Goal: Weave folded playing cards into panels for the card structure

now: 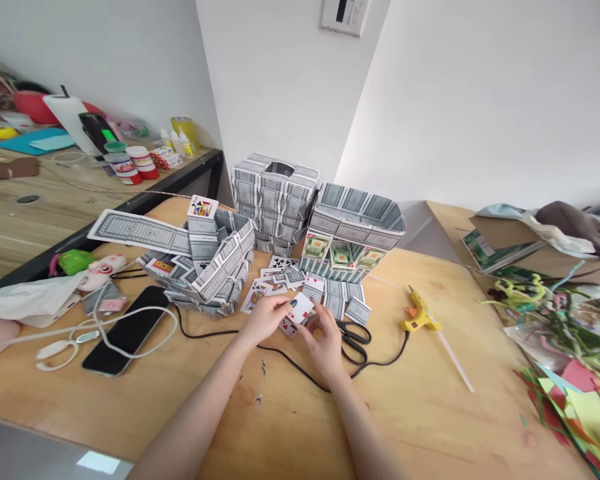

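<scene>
A playing card (pixel 300 305) with red hearts on its white face is held between my two hands above the wooden table. My left hand (pixel 269 319) pinches the card's left edge, thumb on top. At its right side my right hand (pixel 324 335) grips the card between thumb and fingers. Loose playing cards (pixel 335 297) lie just beyond, some face up and some showing grey patterned backs. Black-handled scissors (pixel 356 333) rest beside my right hand, their blades hidden.
Behind the loose cards stand a tall box of folded cards (pixel 275 200) and an open card box (pixel 357 220). A card basket (pixel 215 273) sits left, near a black phone (pixel 125 333) and white cable. Rightward lie a yellow glue gun (pixel 420 315) and coloured paper scraps (pixel 580 407).
</scene>
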Demonstrator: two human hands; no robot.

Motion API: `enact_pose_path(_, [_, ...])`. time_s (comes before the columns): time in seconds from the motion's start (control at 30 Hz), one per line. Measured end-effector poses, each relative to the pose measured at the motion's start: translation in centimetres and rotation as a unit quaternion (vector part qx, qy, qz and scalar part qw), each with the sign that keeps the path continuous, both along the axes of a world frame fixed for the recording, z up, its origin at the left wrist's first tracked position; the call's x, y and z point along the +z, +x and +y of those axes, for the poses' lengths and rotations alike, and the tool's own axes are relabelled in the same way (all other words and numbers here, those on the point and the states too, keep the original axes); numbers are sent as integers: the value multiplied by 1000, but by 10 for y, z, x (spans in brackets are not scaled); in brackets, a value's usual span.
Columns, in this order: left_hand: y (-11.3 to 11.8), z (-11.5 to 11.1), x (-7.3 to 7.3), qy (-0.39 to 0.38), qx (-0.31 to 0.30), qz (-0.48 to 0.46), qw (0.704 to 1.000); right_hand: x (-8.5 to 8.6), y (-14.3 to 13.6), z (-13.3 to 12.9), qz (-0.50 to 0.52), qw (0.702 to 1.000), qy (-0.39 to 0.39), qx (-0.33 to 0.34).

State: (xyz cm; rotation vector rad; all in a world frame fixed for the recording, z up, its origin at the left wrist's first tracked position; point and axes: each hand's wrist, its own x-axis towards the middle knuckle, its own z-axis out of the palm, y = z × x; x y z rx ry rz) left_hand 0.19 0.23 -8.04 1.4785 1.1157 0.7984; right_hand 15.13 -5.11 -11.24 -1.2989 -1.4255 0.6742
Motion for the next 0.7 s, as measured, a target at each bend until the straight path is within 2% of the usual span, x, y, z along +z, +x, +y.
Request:
enact_pose_path(0.13, [1,-3,-3,-6,26,-19,999,1,-1,0,132,990,-42,29])
enact_pose_path(0.33, [4,-10,-2,-66,43,-83,993,10,-4,-1,335,932,-121,62])
enact_pose_path(0.47, [6,-14,0,-45,41,-96,993,12,-1,-3,376,910,-162,67])
enact_pose_path(0.7, [12,-21,0,-22,-4,-91,996,12,0,-4,378,908,-182,8])
